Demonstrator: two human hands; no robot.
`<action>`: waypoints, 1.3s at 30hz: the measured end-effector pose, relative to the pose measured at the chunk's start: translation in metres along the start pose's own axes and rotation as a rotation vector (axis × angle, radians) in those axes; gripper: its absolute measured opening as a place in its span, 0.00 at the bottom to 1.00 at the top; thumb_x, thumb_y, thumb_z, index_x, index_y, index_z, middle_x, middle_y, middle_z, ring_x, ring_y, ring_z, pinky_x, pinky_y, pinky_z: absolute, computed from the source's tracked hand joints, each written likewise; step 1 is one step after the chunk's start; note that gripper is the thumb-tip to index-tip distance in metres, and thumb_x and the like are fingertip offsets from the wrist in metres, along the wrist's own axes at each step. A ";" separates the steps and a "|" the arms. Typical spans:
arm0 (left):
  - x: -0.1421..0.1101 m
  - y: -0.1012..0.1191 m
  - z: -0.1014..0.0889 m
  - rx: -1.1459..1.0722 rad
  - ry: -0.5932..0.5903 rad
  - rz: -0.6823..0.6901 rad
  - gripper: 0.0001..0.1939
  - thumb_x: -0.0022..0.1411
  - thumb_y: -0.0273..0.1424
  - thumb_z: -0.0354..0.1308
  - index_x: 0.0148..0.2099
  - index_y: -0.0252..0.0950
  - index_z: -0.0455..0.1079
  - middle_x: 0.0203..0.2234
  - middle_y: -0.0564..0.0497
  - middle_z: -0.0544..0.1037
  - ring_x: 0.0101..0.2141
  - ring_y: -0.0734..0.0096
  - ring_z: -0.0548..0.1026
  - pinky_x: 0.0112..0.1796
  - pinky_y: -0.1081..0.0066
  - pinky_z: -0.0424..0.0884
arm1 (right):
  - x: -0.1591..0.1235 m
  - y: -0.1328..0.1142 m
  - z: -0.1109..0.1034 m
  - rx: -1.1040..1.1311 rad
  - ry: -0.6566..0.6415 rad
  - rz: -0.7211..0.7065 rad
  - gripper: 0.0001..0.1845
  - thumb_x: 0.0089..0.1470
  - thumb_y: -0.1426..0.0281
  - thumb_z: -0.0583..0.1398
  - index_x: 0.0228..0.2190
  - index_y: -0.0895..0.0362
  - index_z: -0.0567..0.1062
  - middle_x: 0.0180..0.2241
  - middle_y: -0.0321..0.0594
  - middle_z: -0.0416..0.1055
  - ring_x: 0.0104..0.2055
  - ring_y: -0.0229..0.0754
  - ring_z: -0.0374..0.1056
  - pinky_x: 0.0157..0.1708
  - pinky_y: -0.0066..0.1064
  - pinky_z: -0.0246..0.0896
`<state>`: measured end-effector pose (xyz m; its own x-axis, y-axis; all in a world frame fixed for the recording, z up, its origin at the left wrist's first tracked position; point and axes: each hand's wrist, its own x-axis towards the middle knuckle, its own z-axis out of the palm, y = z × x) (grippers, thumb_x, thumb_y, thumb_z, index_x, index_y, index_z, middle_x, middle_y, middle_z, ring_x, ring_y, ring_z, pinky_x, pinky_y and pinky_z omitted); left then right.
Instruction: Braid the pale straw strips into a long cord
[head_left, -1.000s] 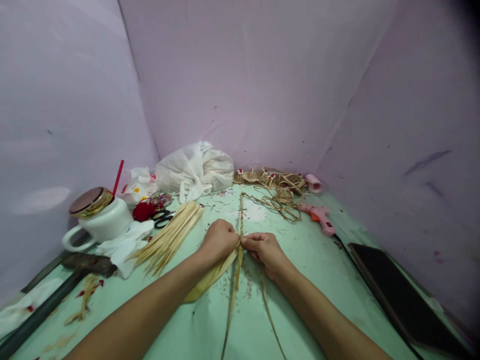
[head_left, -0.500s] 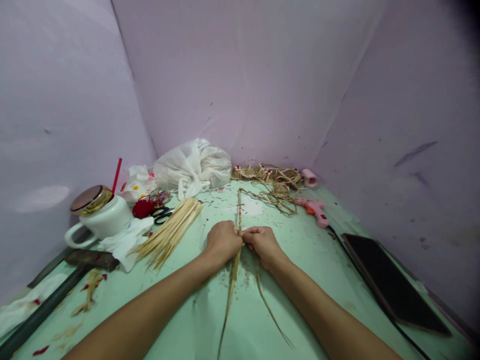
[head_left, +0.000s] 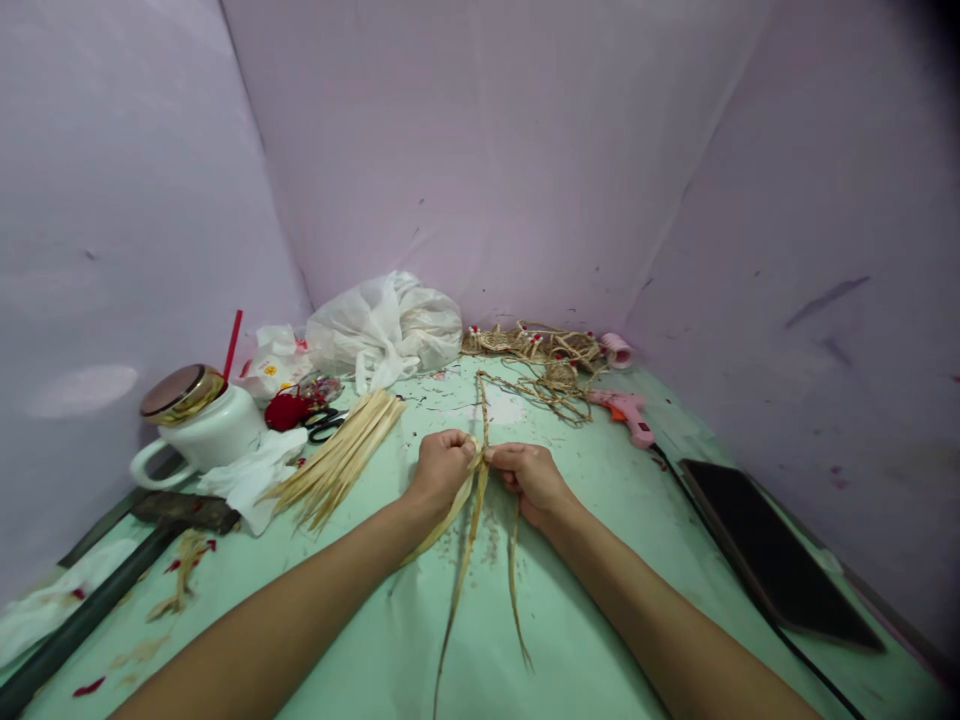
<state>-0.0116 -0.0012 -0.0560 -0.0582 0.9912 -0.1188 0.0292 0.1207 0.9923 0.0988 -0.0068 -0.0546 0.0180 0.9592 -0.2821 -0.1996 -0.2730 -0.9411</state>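
A thin braid (head_left: 484, 410) of straw-coloured fibre runs from the coil at the back down to my hands. Closed around one pale strand (head_left: 454, 508), my left hand (head_left: 442, 468) sits just left of the braid's near end. My right hand (head_left: 531, 478) pinches at the braid's end from the other side, with a thinner strand (head_left: 515, 590) hanging below its fingers. Between the two hands a middle strand (head_left: 466, 560) trails loose toward me over the green tabletop (head_left: 360, 640).
Left of my hands lie a bundle of dry strips (head_left: 341, 455), scissors (head_left: 326, 425), a white mug (head_left: 214, 440) and a hammer (head_left: 184, 512). Behind are a plastic bag (head_left: 390, 330) and coiled braid (head_left: 559, 375). A pink glue gun (head_left: 622, 412) and a dark tablet (head_left: 780, 550) lie right.
My left hand has shifted slightly left and up, pulling a pale strand out to the side. The strand under my right hand has swung left. The view has tilted a little.
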 end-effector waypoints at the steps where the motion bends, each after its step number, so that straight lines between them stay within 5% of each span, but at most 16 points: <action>1: -0.001 0.002 0.000 0.003 -0.002 -0.028 0.05 0.40 0.28 0.50 0.17 0.34 0.57 0.10 0.59 0.56 0.16 0.83 0.52 0.19 0.78 0.50 | 0.000 0.000 0.000 -0.002 -0.004 0.003 0.05 0.28 0.73 0.61 0.14 0.62 0.69 0.07 0.27 0.51 0.12 0.26 0.43 0.14 0.25 0.32; 5: 0.001 0.006 -0.002 0.045 -0.001 -0.095 0.05 0.40 0.29 0.52 0.18 0.34 0.59 0.09 0.60 0.56 0.14 0.83 0.52 0.18 0.78 0.50 | -0.001 0.000 0.000 0.001 -0.009 0.036 0.06 0.28 0.72 0.61 0.15 0.62 0.69 0.07 0.26 0.51 0.12 0.26 0.42 0.14 0.24 0.32; 15: 0.020 0.003 -0.021 0.506 -0.061 0.122 0.07 0.40 0.31 0.53 0.17 0.32 0.66 0.13 0.54 0.66 0.20 0.76 0.62 0.21 0.77 0.55 | -0.002 0.003 0.003 -0.063 -0.007 0.005 0.08 0.30 0.70 0.63 0.18 0.63 0.73 0.09 0.30 0.57 0.13 0.27 0.47 0.14 0.24 0.36; 21: 0.018 0.003 -0.018 0.508 -0.070 0.071 0.06 0.38 0.28 0.52 0.18 0.31 0.68 0.11 0.55 0.64 0.18 0.77 0.60 0.20 0.77 0.54 | 0.000 0.008 0.005 0.000 0.078 -0.021 0.07 0.26 0.73 0.63 0.16 0.63 0.74 0.13 0.35 0.66 0.17 0.31 0.56 0.19 0.26 0.49; 26: 0.013 -0.002 -0.011 0.505 0.084 0.067 0.07 0.40 0.29 0.51 0.16 0.32 0.65 0.10 0.56 0.60 0.18 0.78 0.60 0.19 0.77 0.52 | 0.002 0.013 0.005 0.021 0.112 -0.082 0.07 0.25 0.72 0.64 0.16 0.62 0.74 0.14 0.37 0.67 0.18 0.34 0.58 0.22 0.27 0.53; 30: 0.019 -0.002 -0.016 0.380 0.051 0.037 0.08 0.43 0.31 0.52 0.18 0.33 0.64 0.10 0.57 0.61 0.15 0.79 0.59 0.18 0.77 0.53 | 0.001 0.011 0.006 0.064 0.095 -0.043 0.08 0.26 0.72 0.64 0.17 0.62 0.75 0.14 0.36 0.67 0.18 0.34 0.59 0.21 0.27 0.53; 36: 0.031 0.047 -0.051 0.218 -0.044 -0.048 0.05 0.44 0.28 0.54 0.22 0.32 0.64 0.11 0.55 0.64 0.13 0.82 0.58 0.16 0.78 0.52 | -0.001 0.007 0.006 -0.029 0.120 0.004 0.06 0.29 0.73 0.63 0.17 0.63 0.73 0.12 0.33 0.63 0.16 0.30 0.54 0.18 0.25 0.48; 39: 0.029 0.089 -0.091 0.199 0.061 -0.010 0.02 0.45 0.23 0.53 0.24 0.31 0.62 0.11 0.57 0.63 0.13 0.85 0.57 0.16 0.82 0.48 | -0.001 0.006 0.006 -0.032 0.120 0.021 0.06 0.29 0.74 0.63 0.17 0.63 0.73 0.14 0.34 0.64 0.17 0.30 0.55 0.19 0.25 0.49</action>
<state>-0.1011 0.0338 0.0326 -0.1200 0.9855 -0.1197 0.2243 0.1444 0.9638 0.0920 -0.0091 -0.0589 0.1312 0.9382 -0.3204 -0.1700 -0.2971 -0.9396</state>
